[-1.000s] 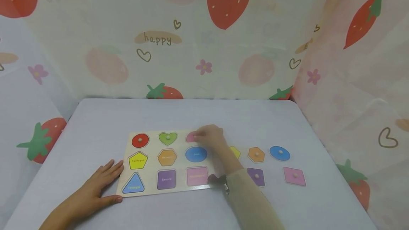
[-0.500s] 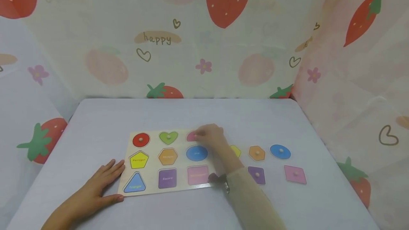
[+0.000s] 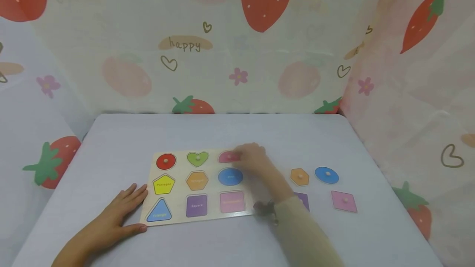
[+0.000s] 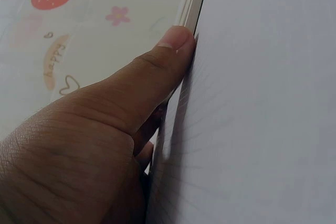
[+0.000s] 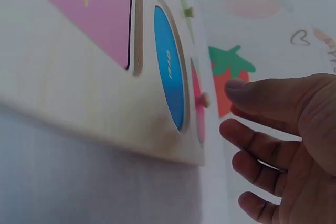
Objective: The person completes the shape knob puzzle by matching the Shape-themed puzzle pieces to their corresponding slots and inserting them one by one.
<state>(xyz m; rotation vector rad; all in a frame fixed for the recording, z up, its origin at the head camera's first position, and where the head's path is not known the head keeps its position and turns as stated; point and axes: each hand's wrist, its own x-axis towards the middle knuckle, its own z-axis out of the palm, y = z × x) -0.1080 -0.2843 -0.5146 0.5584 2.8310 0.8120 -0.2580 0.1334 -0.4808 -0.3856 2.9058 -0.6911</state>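
A wooden shape puzzle board (image 3: 178,220) lies on the white table. In its far row sit a red circle (image 3: 161,163), a green heart (image 3: 193,161) and a pink half-round piece (image 3: 223,159), each with a knob. My right hand (image 3: 256,162) is beside the pink piece, blurred in the head view. In the right wrist view its loosely bent fingers stand apart from the pink piece's knob (image 5: 203,100) and hold nothing. My left hand (image 3: 115,217) lies flat at the board's left edge, fingers extended; its thumb (image 4: 152,74) touches that edge.
Loose knobbed pieces lie right of the board: an orange hexagon (image 3: 297,181), a blue oval (image 3: 322,176), a pink slanted piece (image 3: 338,206) and a purple piece (image 3: 306,202) partly behind my right sleeve (image 3: 306,234). Strawberry-print cloth (image 3: 237,44) walls the back and sides.
My right hand has let go of the pink half-round piece and moved slightly right, uncovering more of it. A yellow loose piece is now hidden by that arm. My left hand stays at the board.
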